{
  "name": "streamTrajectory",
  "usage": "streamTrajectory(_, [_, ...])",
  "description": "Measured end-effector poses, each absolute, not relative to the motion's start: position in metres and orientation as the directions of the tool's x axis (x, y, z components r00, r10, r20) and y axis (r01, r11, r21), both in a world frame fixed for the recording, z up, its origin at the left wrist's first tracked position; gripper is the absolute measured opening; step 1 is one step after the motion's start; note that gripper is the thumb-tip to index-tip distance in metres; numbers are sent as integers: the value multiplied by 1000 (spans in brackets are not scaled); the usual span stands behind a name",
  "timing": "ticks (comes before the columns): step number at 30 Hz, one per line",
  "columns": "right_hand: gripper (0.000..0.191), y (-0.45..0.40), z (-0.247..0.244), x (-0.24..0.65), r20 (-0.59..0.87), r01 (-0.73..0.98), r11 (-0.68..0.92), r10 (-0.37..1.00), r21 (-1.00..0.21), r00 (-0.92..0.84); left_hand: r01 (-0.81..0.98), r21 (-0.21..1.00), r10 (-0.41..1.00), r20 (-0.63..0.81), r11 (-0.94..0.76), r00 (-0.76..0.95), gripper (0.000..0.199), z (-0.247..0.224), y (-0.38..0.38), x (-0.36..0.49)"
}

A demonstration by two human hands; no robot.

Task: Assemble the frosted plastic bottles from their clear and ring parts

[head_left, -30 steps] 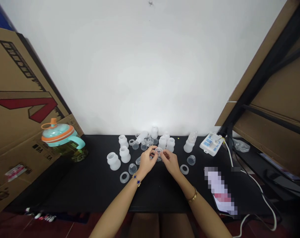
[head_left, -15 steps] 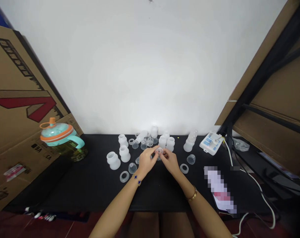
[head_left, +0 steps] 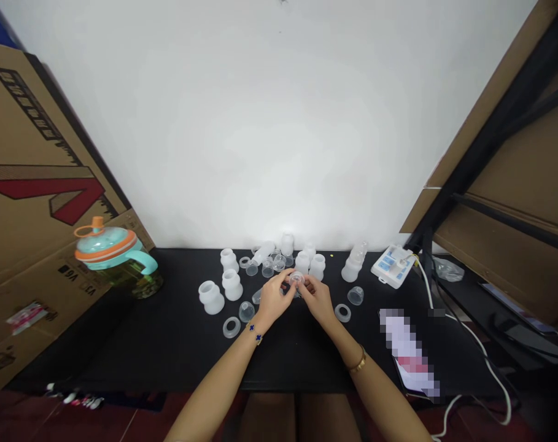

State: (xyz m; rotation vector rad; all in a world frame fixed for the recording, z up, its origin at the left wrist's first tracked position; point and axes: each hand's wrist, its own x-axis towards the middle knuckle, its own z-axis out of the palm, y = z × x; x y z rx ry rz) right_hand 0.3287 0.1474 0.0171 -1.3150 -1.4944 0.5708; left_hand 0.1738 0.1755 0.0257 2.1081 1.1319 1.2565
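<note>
Between the fingertips of my left hand (head_left: 277, 297) and my right hand (head_left: 316, 297) is a small translucent collar ring (head_left: 297, 278) with a clear piece in its middle, perhaps a nipple. Both hands pinch it above the black table. White bottles (head_left: 211, 298) without tops stand to the left, and more white bottles (head_left: 317, 267) stand just behind my hands. A clear dome cap (head_left: 247, 312) and a loose ring (head_left: 231, 327) lie by my left wrist. Right of my right hand are another ring (head_left: 342, 313), a dome cap (head_left: 355, 296) and a bottle with a clear top (head_left: 353, 264).
A jug with an orange-rimmed lid (head_left: 117, 258) stands left, beside a cardboard box (head_left: 39, 215). On the right are a white box with blue labels (head_left: 393, 266), a phone (head_left: 410, 356) and a white cable (head_left: 484, 356). Several clear caps (head_left: 267, 266) cluster near the wall.
The ring in my fingers has tilted, so more of its round face shows. My fingers have shifted slightly around it; the things on the table have stayed in place.
</note>
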Motion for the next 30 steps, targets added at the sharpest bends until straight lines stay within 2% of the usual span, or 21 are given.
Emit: streamTrajectory(30, [30,148,13,330,377,490,285,921,-824,99,496,664,823,512,-560,245,25,26,174,174])
